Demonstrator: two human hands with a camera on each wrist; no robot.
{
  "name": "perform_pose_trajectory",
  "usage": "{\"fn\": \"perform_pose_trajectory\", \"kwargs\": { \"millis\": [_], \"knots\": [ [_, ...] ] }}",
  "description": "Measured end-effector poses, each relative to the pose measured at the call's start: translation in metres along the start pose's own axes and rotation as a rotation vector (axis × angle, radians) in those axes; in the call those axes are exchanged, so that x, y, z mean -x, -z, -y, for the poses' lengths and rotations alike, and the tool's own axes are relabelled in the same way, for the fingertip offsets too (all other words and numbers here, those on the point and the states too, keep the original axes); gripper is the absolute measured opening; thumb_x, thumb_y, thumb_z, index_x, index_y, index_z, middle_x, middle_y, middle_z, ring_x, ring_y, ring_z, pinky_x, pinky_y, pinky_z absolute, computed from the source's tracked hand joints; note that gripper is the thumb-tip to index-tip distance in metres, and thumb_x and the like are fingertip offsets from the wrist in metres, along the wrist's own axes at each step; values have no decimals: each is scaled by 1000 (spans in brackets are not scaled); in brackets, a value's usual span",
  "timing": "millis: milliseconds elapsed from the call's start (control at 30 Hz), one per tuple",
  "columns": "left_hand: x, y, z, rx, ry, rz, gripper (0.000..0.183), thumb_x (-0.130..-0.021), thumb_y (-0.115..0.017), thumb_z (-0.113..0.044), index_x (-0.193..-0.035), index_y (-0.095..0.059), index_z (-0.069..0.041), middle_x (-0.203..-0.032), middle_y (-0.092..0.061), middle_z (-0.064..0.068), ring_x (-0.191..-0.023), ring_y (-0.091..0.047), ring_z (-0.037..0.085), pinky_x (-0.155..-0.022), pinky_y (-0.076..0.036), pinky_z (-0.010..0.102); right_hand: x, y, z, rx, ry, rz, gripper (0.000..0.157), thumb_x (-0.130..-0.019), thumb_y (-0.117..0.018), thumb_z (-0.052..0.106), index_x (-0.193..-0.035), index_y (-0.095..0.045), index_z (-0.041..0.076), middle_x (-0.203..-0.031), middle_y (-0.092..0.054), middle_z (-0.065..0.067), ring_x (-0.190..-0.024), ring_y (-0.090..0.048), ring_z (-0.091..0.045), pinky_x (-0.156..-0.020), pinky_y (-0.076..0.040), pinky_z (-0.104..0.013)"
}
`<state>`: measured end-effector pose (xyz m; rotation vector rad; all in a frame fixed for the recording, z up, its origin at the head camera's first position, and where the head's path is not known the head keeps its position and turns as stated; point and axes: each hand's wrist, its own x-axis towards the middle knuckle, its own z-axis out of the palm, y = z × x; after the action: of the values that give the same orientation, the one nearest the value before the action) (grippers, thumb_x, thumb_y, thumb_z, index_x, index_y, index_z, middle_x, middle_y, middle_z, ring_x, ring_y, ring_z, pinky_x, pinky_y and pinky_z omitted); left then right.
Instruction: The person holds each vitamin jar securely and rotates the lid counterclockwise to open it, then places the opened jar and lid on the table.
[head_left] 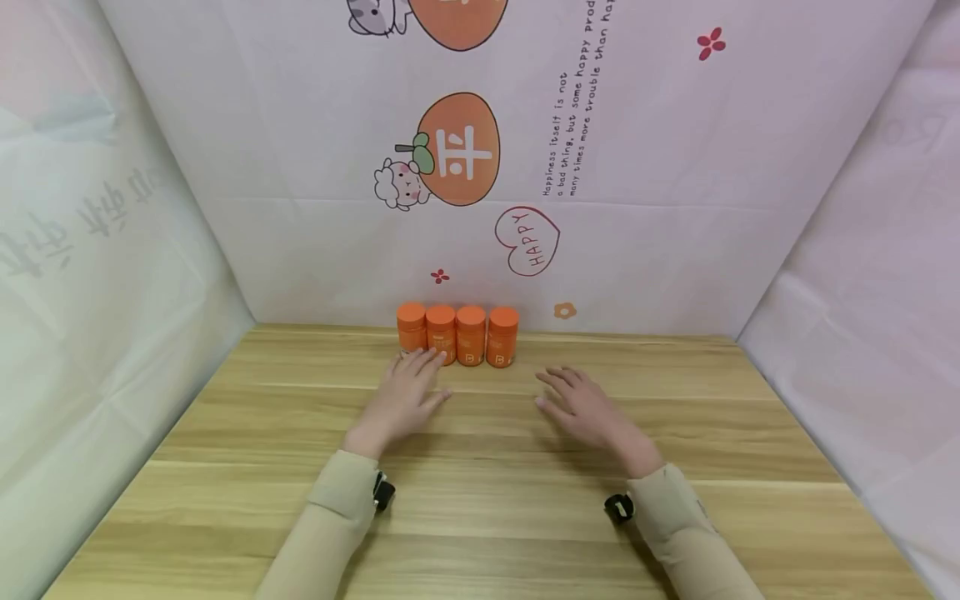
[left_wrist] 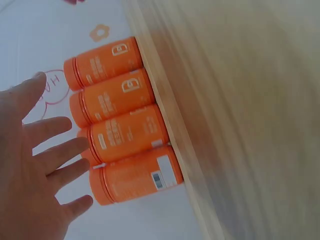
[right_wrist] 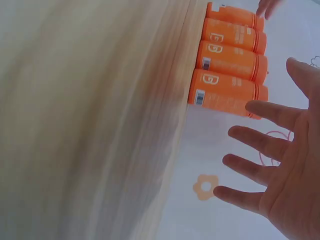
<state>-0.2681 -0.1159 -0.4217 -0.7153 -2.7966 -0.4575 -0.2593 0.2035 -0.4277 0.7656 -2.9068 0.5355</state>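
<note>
Several orange bottles with orange lids stand upright in a row at the back of the wooden table; the rightmost bottle (head_left: pixel 502 337) has a slightly wider gap beside it. My left hand (head_left: pixel 405 392) is in front of the leftmost bottle (head_left: pixel 412 327), its spread fingers overlapping the lower part of the two left bottles in the head view. In the left wrist view that hand shows an empty palm. My right hand (head_left: pixel 581 406) hovers to the right of the row, fingers apart and holding nothing; the rightmost bottle (right_wrist: pixel 225 92) is nearest to it.
A white printed cloth (head_left: pixel 637 250) rises directly behind the bottles, and pale cloth walls (head_left: pixel 112 250) flank the left and right sides. The wooden table (head_left: pixel 480 500) extends toward me. Each wrist wears a small black device (head_left: pixel 619 507).
</note>
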Motion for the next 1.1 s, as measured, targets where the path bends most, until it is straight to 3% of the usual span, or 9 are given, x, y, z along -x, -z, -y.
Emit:
{"fn": "perform_pose_trajectory", "kwargs": {
  "millis": [233, 733, 1100],
  "knots": [
    [-4, 6, 14, -6, 6, -29, 58, -95, -53, -39, -143, -41, -9, -146, -42, 15, -136, -36, 35, -114, -21, 52, 5, 7, -11, 0, -18, -2, 53, -98, -44, 43, -138, -49, 8, -141, -46, -18, -131, -39, -40, -107, -30, -57],
    [-10, 12, 43, -9, 54, -79, 50, -94, -56, -34, -135, -51, -6, -135, -53, 15, -127, -45, 34, -109, -30, 50, 20, 14, -32, -72, -120, -21, 51, -99, -43, 45, -135, -52, 10, -138, -48, -20, -128, -42, -40, -104, -33, -57],
    [-15, 14, 59, -14, 92, -74, 49, -94, -57, -34, -131, -54, -2, -130, -57, 17, -123, -48, 35, -106, -34, 51, 28, 20, -48, -65, -147, -31, 49, -100, -42, 40, -135, -51, 6, -136, -49, -22, -126, -43, -43, -103, -33, -58]
  ]
}}
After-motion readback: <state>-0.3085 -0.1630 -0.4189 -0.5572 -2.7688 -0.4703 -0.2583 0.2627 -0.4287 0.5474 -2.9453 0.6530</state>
